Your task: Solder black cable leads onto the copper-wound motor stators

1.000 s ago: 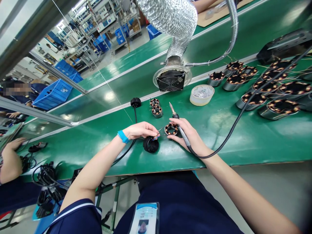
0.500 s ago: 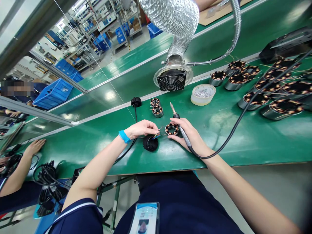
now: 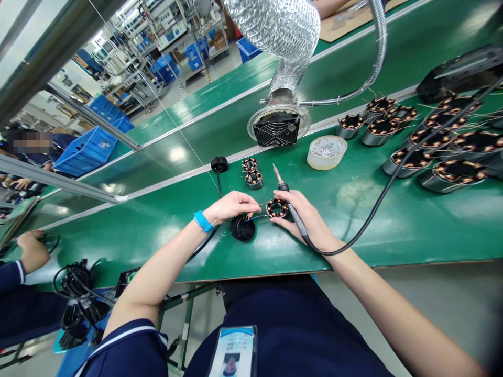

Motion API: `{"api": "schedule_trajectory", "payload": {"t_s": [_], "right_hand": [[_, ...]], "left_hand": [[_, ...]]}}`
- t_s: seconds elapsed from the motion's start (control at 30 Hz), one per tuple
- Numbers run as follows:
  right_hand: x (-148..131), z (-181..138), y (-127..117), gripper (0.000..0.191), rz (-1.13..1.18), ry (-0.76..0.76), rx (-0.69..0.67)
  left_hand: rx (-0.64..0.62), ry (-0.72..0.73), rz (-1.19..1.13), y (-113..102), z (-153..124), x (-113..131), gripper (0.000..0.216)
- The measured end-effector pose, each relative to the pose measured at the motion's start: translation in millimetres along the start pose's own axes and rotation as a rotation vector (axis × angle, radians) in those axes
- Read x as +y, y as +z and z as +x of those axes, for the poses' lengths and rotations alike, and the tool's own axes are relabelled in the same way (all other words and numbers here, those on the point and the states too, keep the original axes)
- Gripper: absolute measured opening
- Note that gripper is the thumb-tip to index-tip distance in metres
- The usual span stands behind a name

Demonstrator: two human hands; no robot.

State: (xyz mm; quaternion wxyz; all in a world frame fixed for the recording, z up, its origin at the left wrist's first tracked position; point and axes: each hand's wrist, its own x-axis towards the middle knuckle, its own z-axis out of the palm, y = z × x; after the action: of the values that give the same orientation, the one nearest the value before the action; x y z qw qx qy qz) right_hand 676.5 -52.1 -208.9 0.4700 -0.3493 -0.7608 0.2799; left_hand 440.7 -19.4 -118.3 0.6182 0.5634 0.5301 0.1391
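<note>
My left hand (image 3: 240, 204), a blue band at its wrist, pinches thin wires (image 3: 251, 215) that rise from a round black cap (image 3: 242, 229). The cap lies on the green bench just below those fingers. With my right hand (image 3: 301, 212) I hold a motor stator (image 3: 276, 208) with copper windings between thumb and fingertips. A soldering iron (image 3: 297, 217) rests in the same hand, its metal tip pointing up and away, clear of the stator. A blue wire stretches between the cap and the stator. Where exactly the wire tips meet is too small to tell.
Two small stators (image 3: 252, 175) and another black cap (image 3: 219, 164) stand behind my hands. Beyond are a fume fan (image 3: 277, 129) and a round tub (image 3: 327, 153). Larger stators (image 3: 454, 175) crowd the right. Black cables (image 3: 76, 285) and a co-worker's hand (image 3: 33, 252) are at left.
My left hand has moved slightly right, toward the stator, with the wires. My right hand stays in place. The co-worker's hand at left has drawn back to the left.
</note>
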Motion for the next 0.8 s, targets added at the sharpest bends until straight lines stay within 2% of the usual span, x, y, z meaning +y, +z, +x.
{"api": "schedule_trajectory", "payload": {"t_s": [0.13, 0.2, 0.3, 0.5, 0.8], "right_hand": [[0, 0, -1, 0.065, -0.022, -0.012, 0.001], [-1, 1, -1, 0.066, -0.036, -0.024, 0.006], [-4, 3, 0, 0.064, -0.049, -0.059, 0.011], [-15, 8, 9, 0.058, -0.084, -0.17, 0.062], [-20, 10, 15, 0.058, -0.062, -0.235, 0.033]], "left_hand": [[0.015, -0.017, 0.064, 1, -6, 6, 0.05], [-0.019, -0.039, 0.102, -1, -9, 8, 0.054], [-0.09, -0.046, 0.127, -6, -10, 8, 0.047], [-0.122, -0.09, 0.071, -12, -5, -3, 0.042], [-0.121, -0.069, 0.038, -7, -2, -8, 0.04]]}}
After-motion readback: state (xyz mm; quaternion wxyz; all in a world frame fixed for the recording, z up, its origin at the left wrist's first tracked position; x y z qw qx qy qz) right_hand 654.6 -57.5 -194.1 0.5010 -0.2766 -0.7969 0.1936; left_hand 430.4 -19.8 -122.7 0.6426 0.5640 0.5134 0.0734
